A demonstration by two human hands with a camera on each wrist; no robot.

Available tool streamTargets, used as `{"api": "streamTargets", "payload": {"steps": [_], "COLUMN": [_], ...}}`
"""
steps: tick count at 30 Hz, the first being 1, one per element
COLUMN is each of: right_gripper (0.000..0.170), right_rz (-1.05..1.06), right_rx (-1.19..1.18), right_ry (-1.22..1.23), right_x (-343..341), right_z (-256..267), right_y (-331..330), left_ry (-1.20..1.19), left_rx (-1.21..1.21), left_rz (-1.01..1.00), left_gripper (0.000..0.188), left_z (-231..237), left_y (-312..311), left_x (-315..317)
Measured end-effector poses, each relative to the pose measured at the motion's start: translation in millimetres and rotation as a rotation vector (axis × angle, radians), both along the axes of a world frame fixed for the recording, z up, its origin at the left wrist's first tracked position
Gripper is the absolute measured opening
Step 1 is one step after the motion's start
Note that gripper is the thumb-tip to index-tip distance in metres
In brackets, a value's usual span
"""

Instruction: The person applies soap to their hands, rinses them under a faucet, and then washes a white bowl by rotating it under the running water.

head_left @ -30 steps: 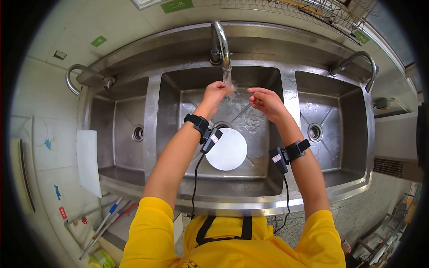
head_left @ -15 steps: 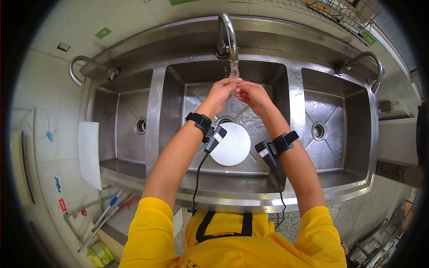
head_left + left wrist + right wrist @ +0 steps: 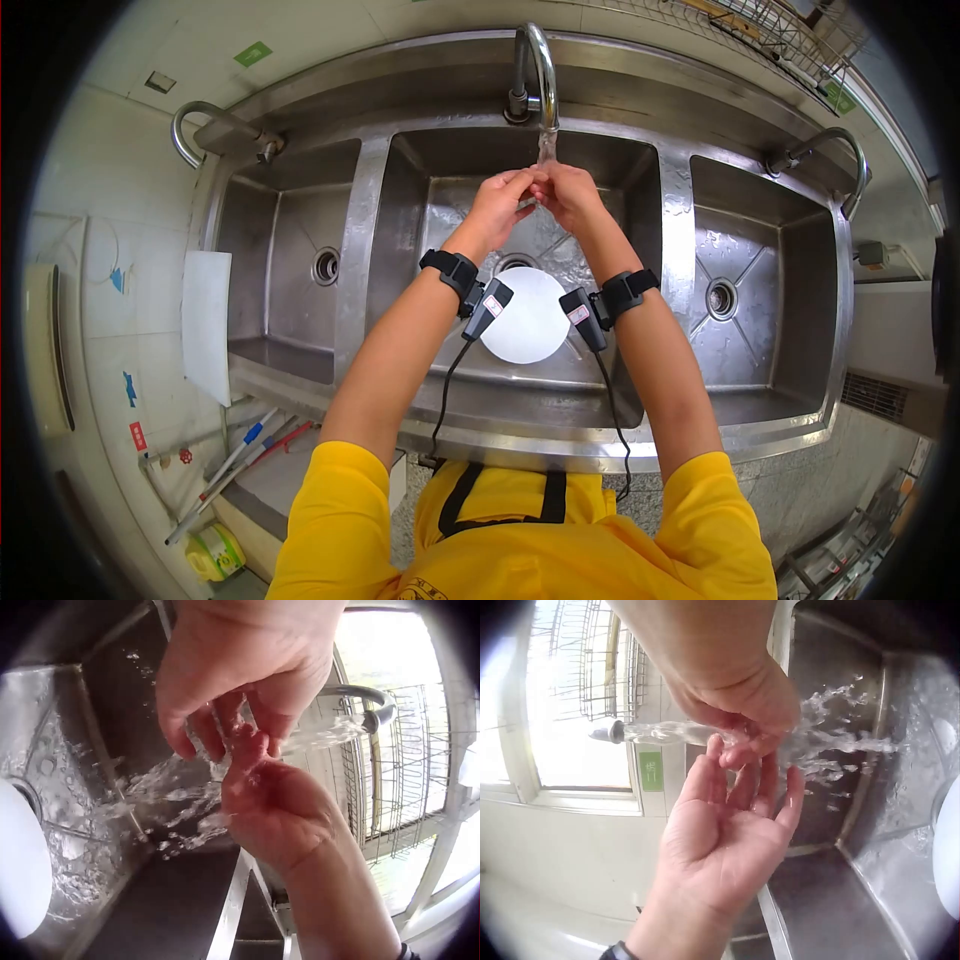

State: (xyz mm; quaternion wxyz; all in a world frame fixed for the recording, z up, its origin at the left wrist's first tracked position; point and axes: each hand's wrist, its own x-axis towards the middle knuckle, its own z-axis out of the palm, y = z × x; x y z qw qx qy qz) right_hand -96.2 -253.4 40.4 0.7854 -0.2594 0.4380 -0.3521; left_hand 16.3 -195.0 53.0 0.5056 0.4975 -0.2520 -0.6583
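Note:
Both bare hands meet under running water in the middle basin. In the head view the left hand [image 3: 499, 209] and right hand [image 3: 573, 196] touch at their fingers, just below the faucet [image 3: 545, 85]. The left hand [image 3: 724, 840] turns its palm up in the right wrist view, fingers apart and loosely bent. Bent fingers of the right hand [image 3: 281, 814] touch the left fingers; whether they pinch them is unclear. Water [image 3: 664, 733] splashes off the hands. A round white disc [image 3: 525, 316] lies in the basin below the wrists.
Side basins with drains [image 3: 326, 265] [image 3: 721, 298] flank the middle one, each with its own faucet [image 3: 215, 120]. A white board [image 3: 207, 326] stands at the left edge. Wire racks [image 3: 397, 761] hang near the window. Long-handled tools [image 3: 235, 470] lean at lower left.
The right hand has moved left to meet the left hand beneath the faucet; the two were apart a second ago. The whole head view has shifted slightly.

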Motion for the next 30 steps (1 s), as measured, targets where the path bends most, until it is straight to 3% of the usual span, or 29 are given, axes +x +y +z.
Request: {"api": "streamTargets", "payload": {"steps": [8, 10, 14, 16, 17, 19, 20, 22, 23, 25, 27, 30], "right_gripper": [0.017, 0.019, 0.02, 0.021, 0.021, 0.02, 0.02, 0.019, 0.019, 0.019, 0.021, 0.023], "right_rz": [0.064, 0.076, 0.06, 0.077, 0.077, 0.095, 0.104, 0.083, 0.094, -0.013, 0.037, -0.12], "right_rx": [-0.095, -0.086, -0.068, -0.045, -0.045, -0.079, -0.077, -0.152, -0.151, -0.155, -0.168, -0.091], "right_ry": [0.025, 0.047, 0.119, 0.182, 0.183, 0.204, 0.199, 0.14, 0.13, -0.074, -0.144, -0.171], "right_x": [-23.6, -40.4, -68.7, -75.8, -76.9, -73.1, -68.1, -53.6, -43.3, -21.0, -3.3, 16.3], "right_z": [0.2, -1.3, -6.2, -6.7, -6.8, -5.3, -5.0, -4.3, -3.6, -5.2, 0.2, 9.2], "right_y": [5.9, 7.0, 12.5, 14.4, 14.0, 14.8, 14.7, 13.3, 12.1, 5.4, -1.7, 0.6], "left_ry": [-0.35, -0.779, -1.008, -0.887, -0.886, -0.491, -0.495, -0.102, -0.112, 0.245, 0.296, 0.381], "left_rx": [-0.18, -0.305, -0.317, -0.196, -0.195, 0.011, 0.017, 0.073, 0.077, 0.052, 0.03, -0.033], "left_rz": [0.003, 0.004, -0.088, -0.277, -0.276, -0.214, -0.207, -0.028, -0.015, 0.148, 0.257, 0.414], "left_gripper": [0.01, 0.019, 0.038, 0.049, 0.049, 0.053, 0.053, 0.051, 0.051, 0.048, 0.047, 0.046], "left_z": [-8.3, -11.4, -6.7, -3.4, -2.8, 3.8, 5.9, 7.4, 8.6, 12.4, 19.2, 34.4], "left_y": [-20.6, -31.2, -41.1, -40.5, -38.5, -27.6, -24.4, -18.1, -13.3, -0.9, 10.0, 26.3], "left_x": [-13.8, -16.0, -18.8, -14.4, -15.0, -14.8, -12.8, -6.4, -1.9, 7.1, 15.8, 31.1]}}
